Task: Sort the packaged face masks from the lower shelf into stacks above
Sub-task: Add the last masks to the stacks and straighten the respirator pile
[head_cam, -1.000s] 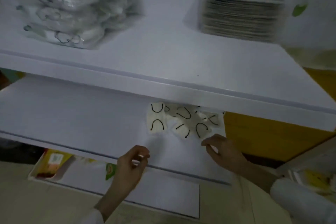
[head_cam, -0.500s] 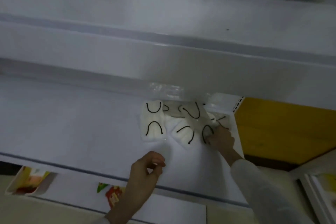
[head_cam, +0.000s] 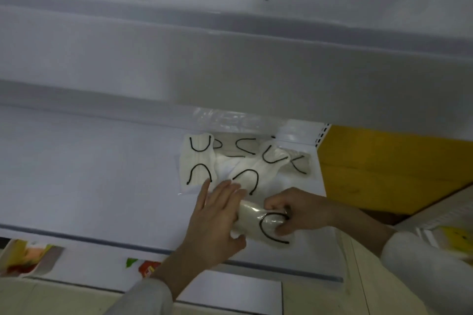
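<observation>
at the front of the lower shelf (head_cam: pixel 89 186), the right hand (head_cam: pixel 302 210) pinches a packaged face mask (head_cam: pixel 256 217) in curled fingers; the left hand (head_cam: pixel 215 220) rests straight fingers on it; more masks (head_cam: pixel 197 163) lie farther back

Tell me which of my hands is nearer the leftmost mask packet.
Left. The left hand nearly touches the leftmost mask packet with its fingertips; the right hand grips another packet farther right.
</observation>
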Available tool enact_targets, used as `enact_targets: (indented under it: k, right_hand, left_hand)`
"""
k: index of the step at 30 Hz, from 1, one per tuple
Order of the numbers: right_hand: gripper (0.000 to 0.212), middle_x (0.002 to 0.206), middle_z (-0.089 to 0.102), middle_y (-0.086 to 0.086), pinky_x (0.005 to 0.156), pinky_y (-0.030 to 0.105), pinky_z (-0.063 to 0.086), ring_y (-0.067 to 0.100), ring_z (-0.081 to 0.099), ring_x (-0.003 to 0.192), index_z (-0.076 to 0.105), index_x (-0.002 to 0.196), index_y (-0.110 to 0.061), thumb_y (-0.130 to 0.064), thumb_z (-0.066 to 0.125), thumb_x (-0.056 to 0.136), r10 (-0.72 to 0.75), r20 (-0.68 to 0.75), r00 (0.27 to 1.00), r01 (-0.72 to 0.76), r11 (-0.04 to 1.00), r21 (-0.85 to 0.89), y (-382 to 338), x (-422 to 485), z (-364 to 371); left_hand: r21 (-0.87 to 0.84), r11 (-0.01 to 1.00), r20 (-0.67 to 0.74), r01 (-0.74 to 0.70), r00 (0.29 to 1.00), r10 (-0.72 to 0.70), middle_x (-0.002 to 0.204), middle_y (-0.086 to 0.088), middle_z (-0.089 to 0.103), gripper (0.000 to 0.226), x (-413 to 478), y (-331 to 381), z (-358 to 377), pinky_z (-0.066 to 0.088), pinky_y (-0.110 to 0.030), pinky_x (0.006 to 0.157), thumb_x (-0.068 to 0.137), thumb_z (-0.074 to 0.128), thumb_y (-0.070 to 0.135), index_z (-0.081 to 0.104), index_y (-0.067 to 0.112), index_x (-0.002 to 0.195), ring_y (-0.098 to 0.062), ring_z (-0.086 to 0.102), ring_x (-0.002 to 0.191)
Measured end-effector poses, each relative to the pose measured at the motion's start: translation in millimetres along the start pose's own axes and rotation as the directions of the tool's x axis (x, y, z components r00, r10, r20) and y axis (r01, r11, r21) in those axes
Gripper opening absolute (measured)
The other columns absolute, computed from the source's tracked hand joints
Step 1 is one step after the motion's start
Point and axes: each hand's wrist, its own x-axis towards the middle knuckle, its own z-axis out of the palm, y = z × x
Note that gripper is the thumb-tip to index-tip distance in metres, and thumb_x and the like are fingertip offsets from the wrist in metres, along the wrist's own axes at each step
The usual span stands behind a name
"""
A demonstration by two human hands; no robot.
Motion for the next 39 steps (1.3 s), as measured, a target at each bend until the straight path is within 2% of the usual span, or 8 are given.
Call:
enact_targets:
  k: [5, 8, 10, 15, 20, 25, 32, 39]
  right_hand:
    - [0.023, 0.086, 0.065, -0.015, 0.069, 0.024, 0.048, 0.005, 0.061, 0.079, 0.063, 0.091, -0.027, -0.016, 0.078, 0.076, 0.013, 0.043, 0.999, -0.014, 1.0, 0.02, 1, 4, -21]
    - [0.015, 0.106, 0.064, -0.014, 0.081, 0.02, 0.044, 0.004, 0.059, 0.099, 0.064, 0.102, -0.032, -0.028, 0.066, 0.088, 0.144, -0.327, 0.934, -0.139, 0.989, 0.039, 32, 16, -36]
    - [0.019, 0.113, 0.062, 0.001, 0.082, 0.024, 0.042, 0.019, 0.057, 0.107, 0.06, 0.114, -0.02, -0.022, 0.05, 0.098, 0.336, -0.601, 0.725, -0.316, 0.938, 0.143, 59, 26, -50]
    - [0.035, 0.13, 0.052, 0.011, 0.098, 0.035, 0.036, 0.029, 0.046, 0.12, 0.049, 0.126, -0.007, -0.029, 0.039, 0.1, 0.391, -0.587, 0.709, -0.632, 0.721, -0.283, 121, 39, -52]
    - [0.044, 0.101, 0.058, 0.005, 0.074, 0.032, 0.049, 0.022, 0.057, 0.091, 0.054, 0.096, -0.012, -0.041, 0.075, 0.071, 0.43, -0.627, 0.65, -0.613, 0.784, -0.097, 103, 28, -28]
    - [0.096, 0.128, 0.049, 0.007, 0.093, 0.039, 0.049, 0.026, 0.051, 0.116, 0.03, 0.135, -0.012, -0.036, 0.086, 0.061, 0.668, -0.416, 0.617, -0.732, 0.681, 0.009, 84, 0, -13]
    - [0.053, 0.124, 0.06, 0.016, 0.086, 0.036, 0.049, 0.031, 0.058, 0.11, 0.054, 0.127, -0.002, -0.027, 0.071, 0.084, 0.659, -0.505, 0.557, -0.572, 0.745, 0.342, 73, -36, -1]
    - [0.026, 0.096, 0.064, 0.01, 0.063, 0.015, 0.047, 0.015, 0.057, 0.076, 0.06, 0.114, -0.003, -0.008, 0.064, 0.089, 0.434, -0.716, 0.547, -0.361, 0.894, 0.266, 53, -48, -6]
  left_hand:
    - [-0.4, 0.832, 0.414, 0.385, 0.886, -0.211, 0.059, 0.013, 0.056, 0.017, 10, 8, -10, 0.041, -0.024, 0.061, 0.065, 0.074, 0.023, 0.057, 0.022, 0.064, -0.004, 0.054, 0.061]
    - [-0.595, 0.567, 0.481, 0.57, 0.817, -0.317, 0.067, 0.005, 0.066, 0.022, 7, 6, -5, 0.05, -0.023, 0.067, 0.059, 0.084, 0.02, 0.067, 0.011, 0.071, -0.007, 0.062, 0.065]
    - [-0.686, 0.337, 0.51, 0.645, 0.757, -0.409, 0.077, 0.002, 0.071, 0.028, 4, 6, -1, 0.055, -0.024, 0.07, 0.061, 0.085, 0.025, 0.068, 0.013, 0.08, -0.01, 0.068, 0.072]
    - [-0.717, -0.004, 0.558, 0.697, 0.57, -0.604, 0.07, -0.005, 0.064, 0.016, -1, 9, 0, 0.045, -0.023, 0.056, 0.085, 0.06, 0.02, 0.057, 0.014, 0.071, -0.018, 0.06, 0.065]
    - [-0.737, -0.067, 0.542, 0.673, 0.529, -0.654, 0.073, -0.014, 0.066, 0.012, -15, 2, 7, 0.052, -0.04, 0.068, 0.078, 0.057, 0.005, 0.062, 0.009, 0.068, -0.03, 0.063, 0.073]
    - [-0.777, -0.154, 0.55, 0.611, 0.54, -0.636, 0.089, -0.026, 0.068, 0.026, -26, 10, 5, 0.051, -0.056, 0.082, 0.066, 0.055, 0.004, 0.067, -0.004, 0.088, -0.039, 0.065, 0.084]
    - [-0.807, -0.165, 0.54, 0.567, 0.594, -0.596, 0.096, -0.024, 0.063, 0.046, -29, 23, 15, 0.056, -0.048, 0.072, 0.054, 0.054, 0.007, 0.056, -0.004, 0.099, -0.037, 0.063, 0.088]
    - [-0.821, -0.143, 0.514, 0.552, 0.607, -0.607, 0.097, -0.019, 0.068, 0.034, -25, 25, 24, 0.052, -0.059, 0.083, 0.075, 0.053, -0.009, 0.064, 0.008, 0.102, -0.039, 0.064, 0.095]
